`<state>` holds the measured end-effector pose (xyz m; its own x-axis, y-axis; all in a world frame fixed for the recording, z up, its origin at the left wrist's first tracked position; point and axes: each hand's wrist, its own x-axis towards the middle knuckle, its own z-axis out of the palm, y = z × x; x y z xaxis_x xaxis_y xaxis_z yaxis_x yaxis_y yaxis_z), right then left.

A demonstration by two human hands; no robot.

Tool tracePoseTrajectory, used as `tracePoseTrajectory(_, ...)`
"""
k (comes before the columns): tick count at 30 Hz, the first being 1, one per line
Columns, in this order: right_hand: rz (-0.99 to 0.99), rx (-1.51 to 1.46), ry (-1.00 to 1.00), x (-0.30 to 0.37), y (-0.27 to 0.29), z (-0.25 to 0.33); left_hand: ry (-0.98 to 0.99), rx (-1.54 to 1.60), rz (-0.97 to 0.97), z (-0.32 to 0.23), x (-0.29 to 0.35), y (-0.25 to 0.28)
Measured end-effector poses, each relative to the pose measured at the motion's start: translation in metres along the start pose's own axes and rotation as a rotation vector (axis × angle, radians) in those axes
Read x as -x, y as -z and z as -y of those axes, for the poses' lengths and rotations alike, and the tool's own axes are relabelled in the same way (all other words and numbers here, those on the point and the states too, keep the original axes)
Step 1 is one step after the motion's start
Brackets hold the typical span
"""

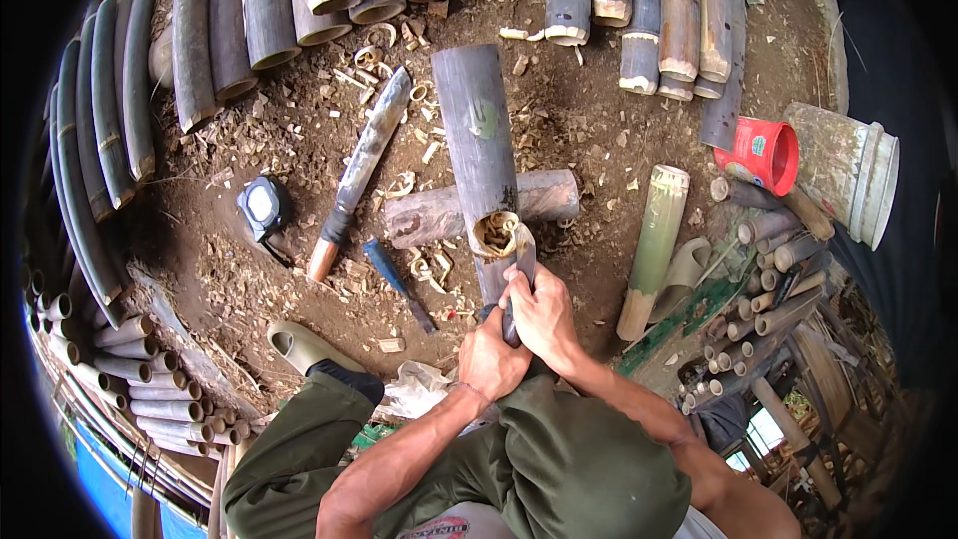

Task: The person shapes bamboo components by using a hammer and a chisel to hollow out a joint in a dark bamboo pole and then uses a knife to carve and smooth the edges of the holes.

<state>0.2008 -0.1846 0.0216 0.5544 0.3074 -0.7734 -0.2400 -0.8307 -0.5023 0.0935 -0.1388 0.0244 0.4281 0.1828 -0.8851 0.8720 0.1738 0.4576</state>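
A thick, dark grey bamboo pole (477, 130) points away from me, propped across a short piece of log (424, 216). In its upper side, near me, is a pale hollow (496, 234) with curled shavings inside. My right hand (545, 315) is closed around a knife, whose blade (525, 248) touches the right rim of that hollow. Just left of it and lower, my left hand (493, 357) is closed against the knife's dark lower end. Whether its fingers wrap that end or the bamboo's near end is hidden.
Left of the pole lie a machete (364, 158), a blue-handled tool (391, 274) and a tape measure (262, 208). A green bamboo piece (656, 245), a red container (755, 155) and a whitish bucket (840, 165) are at the right. Bamboo lengths (267, 5) line the far side; shavings litter the soil.
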Motion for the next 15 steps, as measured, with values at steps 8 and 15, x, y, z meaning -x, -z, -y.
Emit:
tracePoseTrajectory(8,0.236,-0.063,0.045,0.011,-0.014,-0.001,-0.165,-0.010,-0.168,0.033,0.015,0.014)
tracePoseTrajectory(15,0.465,-1.202,-0.070,-0.010,-0.042,0.027,-0.531,-1.023,-0.195,-0.048,-0.027,0.154)
